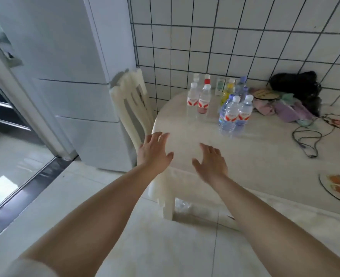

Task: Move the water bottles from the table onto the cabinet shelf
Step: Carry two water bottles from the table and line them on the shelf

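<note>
Your left hand and right hand reach out side by side, apart, fingers spread, holding nothing. The water bottles stand upright on the table, well beyond your fingertips, mostly right of both.

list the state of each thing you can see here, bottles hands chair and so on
left hand: open, fingers spread, holds nothing
right hand: open, holds nothing
water bottles: upright on the table, capped, untouched
red-capped bottle: upright, capped, by the tiled wall
yellow bottle: upright, capped
table: covered with a pale cloth
chair: pushed against the table edge
cable: lying loose on the table
</note>
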